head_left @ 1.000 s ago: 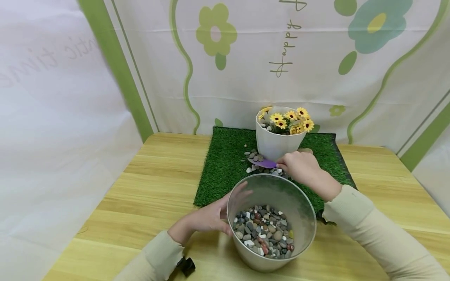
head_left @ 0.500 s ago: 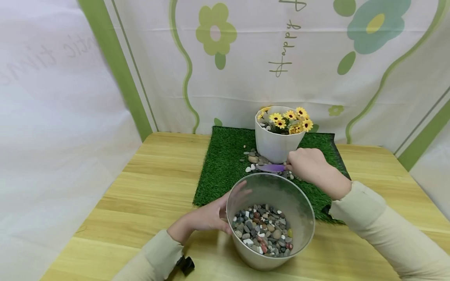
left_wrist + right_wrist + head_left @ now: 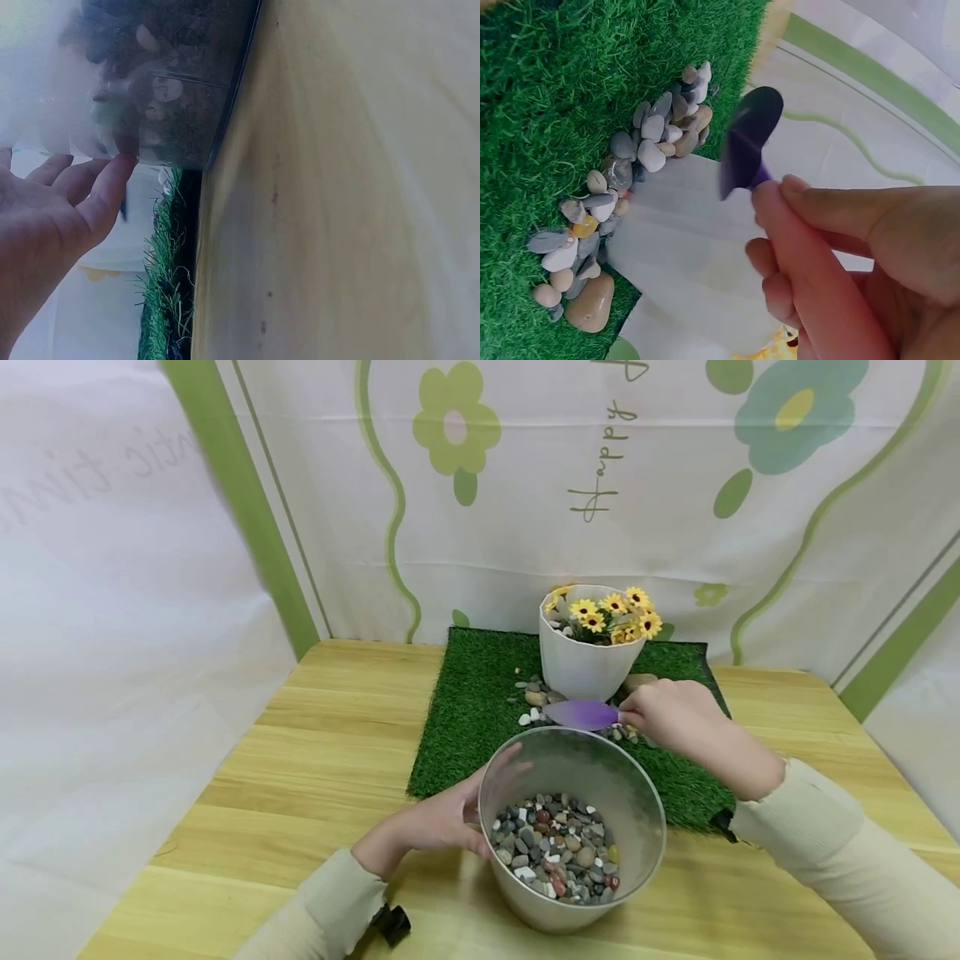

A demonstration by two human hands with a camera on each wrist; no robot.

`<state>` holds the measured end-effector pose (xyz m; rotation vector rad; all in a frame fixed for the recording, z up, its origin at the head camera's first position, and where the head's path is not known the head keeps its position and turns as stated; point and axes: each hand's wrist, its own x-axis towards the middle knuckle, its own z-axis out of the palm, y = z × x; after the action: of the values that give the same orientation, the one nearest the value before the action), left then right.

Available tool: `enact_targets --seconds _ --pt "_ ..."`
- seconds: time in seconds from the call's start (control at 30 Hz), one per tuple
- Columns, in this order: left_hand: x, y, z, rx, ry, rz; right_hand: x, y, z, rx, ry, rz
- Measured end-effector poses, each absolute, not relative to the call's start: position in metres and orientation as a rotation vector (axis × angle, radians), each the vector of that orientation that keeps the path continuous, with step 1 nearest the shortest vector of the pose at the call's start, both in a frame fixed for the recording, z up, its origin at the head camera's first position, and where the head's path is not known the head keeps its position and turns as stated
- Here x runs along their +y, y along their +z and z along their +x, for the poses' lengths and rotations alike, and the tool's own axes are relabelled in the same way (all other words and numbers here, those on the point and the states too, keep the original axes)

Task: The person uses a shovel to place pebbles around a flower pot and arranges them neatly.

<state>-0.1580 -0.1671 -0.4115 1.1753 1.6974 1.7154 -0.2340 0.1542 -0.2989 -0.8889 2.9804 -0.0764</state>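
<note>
My right hand (image 3: 670, 712) grips a small purple trowel (image 3: 581, 714), its blade above the far rim of the clear bucket. In the right wrist view the blade (image 3: 751, 135) appears dark and tilted, with no stones visible on it; a grip inside the hand is largely hidden. At the bucket's left side, my left hand (image 3: 442, 818) holds the wall, thumb in front and fingers spread behind, seen through the clear plastic. The left fingertips touch the wall in the left wrist view. Mixed pebbles (image 3: 558, 847) cover the bottom of the bucket (image 3: 637, 868).
A white pot (image 3: 581, 668) of yellow flowers (image 3: 611, 610) stands on a green artificial turf mat (image 3: 472, 710). Loose pebbles (image 3: 652, 135) lie around its base, with one larger tan stone (image 3: 591, 302). Behind the wooden table (image 3: 300, 760) hangs a printed cloth (image 3: 517, 468).
My right hand has moved right with the trowel, away from the pebbles left of the pot, and the blade has turned. My left hand and the bucket stay in place.
</note>
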Motion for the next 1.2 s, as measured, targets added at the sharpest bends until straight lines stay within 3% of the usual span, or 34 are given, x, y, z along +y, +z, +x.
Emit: enact_targets --seconds 0.57,0.93,1.2 --pt "-0.167 -0.409 -0.16 1.702 1.711 1.177 0.175 -0.26 -0.184 3.25 -0.155 -1.022" --pt "-0.167 -0.411 -0.158 1.634 1.741 1.184 0.169 -0.245 -0.14 3.374 -0.261 -1.593" --pt "-0.166 -0.409 -0.159 1.673 1.718 1.171 0.157 -0.257 -0.127 3.249 -0.179 -1.73"
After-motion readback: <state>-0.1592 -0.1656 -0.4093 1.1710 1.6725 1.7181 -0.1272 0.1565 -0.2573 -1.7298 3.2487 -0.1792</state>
